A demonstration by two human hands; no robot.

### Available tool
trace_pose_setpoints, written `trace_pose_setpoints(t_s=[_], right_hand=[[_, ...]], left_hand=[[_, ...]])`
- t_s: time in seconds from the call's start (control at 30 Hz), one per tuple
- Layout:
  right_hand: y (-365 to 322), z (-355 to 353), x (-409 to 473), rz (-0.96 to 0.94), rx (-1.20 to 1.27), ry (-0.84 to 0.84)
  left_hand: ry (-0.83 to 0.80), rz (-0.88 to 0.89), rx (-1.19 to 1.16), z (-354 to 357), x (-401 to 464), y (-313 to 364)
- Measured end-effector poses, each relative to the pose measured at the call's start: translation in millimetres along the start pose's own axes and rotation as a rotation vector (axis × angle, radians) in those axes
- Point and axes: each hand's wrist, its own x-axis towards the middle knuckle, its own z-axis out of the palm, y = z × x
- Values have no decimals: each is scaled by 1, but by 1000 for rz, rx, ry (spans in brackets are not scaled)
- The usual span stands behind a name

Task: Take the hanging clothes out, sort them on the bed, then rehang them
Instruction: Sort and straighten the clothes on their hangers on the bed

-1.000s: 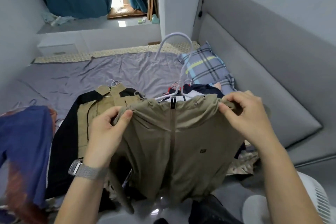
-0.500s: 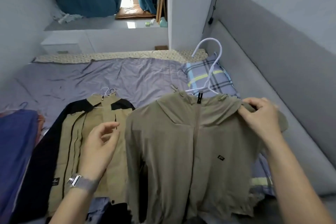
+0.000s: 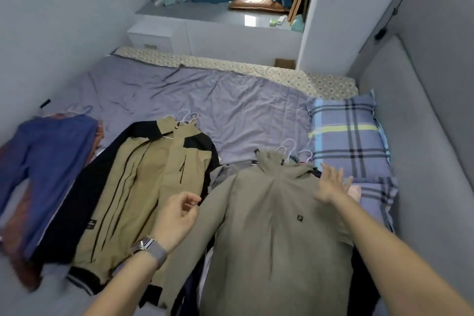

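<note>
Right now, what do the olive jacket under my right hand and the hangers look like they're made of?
Olive jacket: thin matte woven synthetic, probably; it lies smooth with soft creases and little sheen. Hangers: thin white hooks, likely coated wire or plastic; too small to tell.
</note>
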Motion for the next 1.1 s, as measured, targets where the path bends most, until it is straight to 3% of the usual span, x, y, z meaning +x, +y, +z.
trace_pose_setpoints(t_s=[0.33, 0.43, 0.5, 0.57, 0.8, 1.1], right_hand=[[-168, 68, -39, -404, 161, -199], [-217, 67, -49, -469, 222, -70], [-248, 63, -50, -448, 287, 140], [-278, 62, -44, -383, 350, 229], [-373, 86, -10, -202, 379, 32], [-500, 174, 63, -113, 247, -229]], left_hand=[[-24, -209, 26, -32, 5, -82], [-49, -270, 24, -52, 21, -110], [-38, -261, 29, -70, 42, -128], [-33, -247, 13, -87, 69, -150], [-150, -237, 3, -149, 202, -231], [-94, -273, 105, -152, 366, -349]])
